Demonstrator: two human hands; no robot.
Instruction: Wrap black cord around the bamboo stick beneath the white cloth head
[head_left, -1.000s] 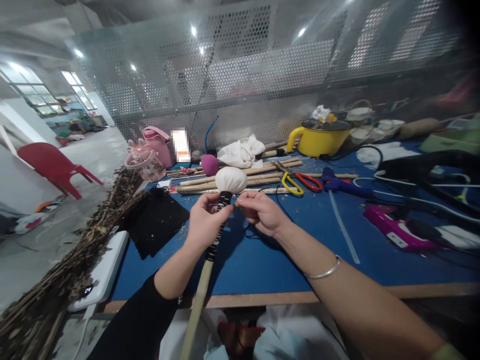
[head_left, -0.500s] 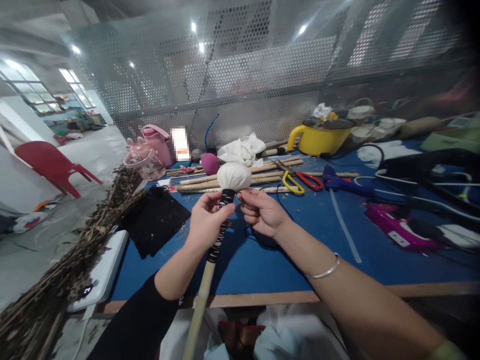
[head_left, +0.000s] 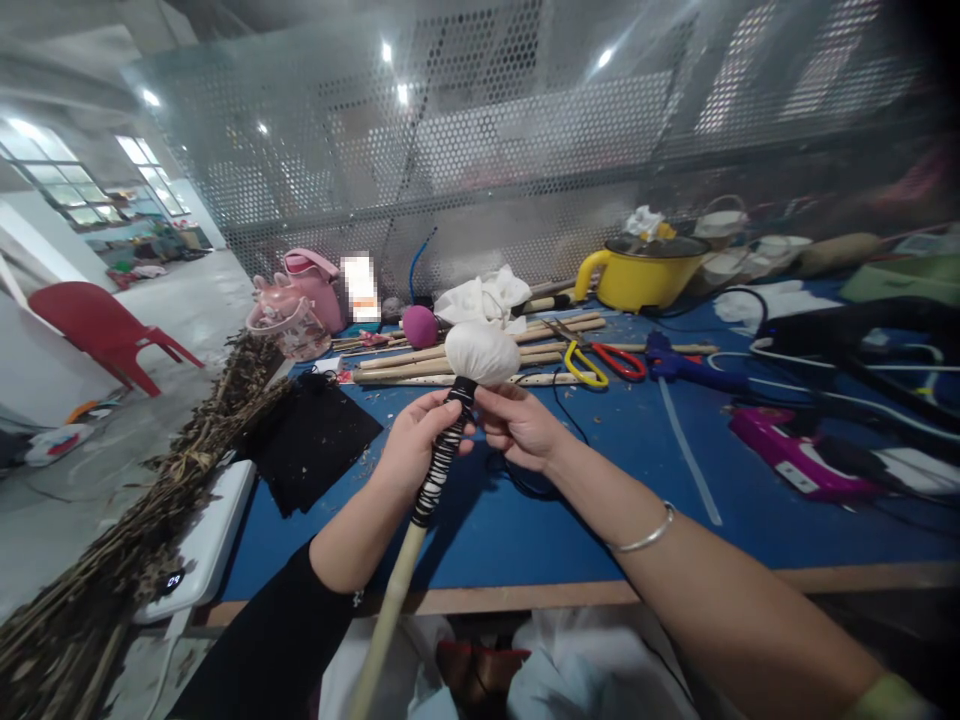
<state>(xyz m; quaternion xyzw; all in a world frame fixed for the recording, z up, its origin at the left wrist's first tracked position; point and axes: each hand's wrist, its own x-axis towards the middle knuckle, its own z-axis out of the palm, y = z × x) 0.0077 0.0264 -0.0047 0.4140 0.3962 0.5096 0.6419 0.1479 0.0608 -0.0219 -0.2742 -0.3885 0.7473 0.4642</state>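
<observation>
A pale stick (head_left: 399, 580) with a round white cloth head (head_left: 481, 353) slants up from the bottom of the view, its upper part wound with black cord (head_left: 441, 468). Wrapped round the wound part just below the head is my left hand (head_left: 417, 440), thumb on top. My right hand (head_left: 519, 425) is closed beside the neck of the cloth head, thumb and forefinger pinched together at the cord. Loose black cord (head_left: 525, 484) lies on the table under my right hand.
Behind the hands are thin sticks (head_left: 405, 368), yellow-handled scissors (head_left: 585, 366), a purple ball (head_left: 420, 326) and a yellow pot (head_left: 641, 278). Black cloth (head_left: 307, 440) lies left; a blue glue gun (head_left: 694, 372) and magenta power strip (head_left: 799, 455) lie right.
The cloth head has shifted right and the stick leans further that way, turned slightly. My left fingers have moved with it around the wound part; my right hand stays close to the neck.
</observation>
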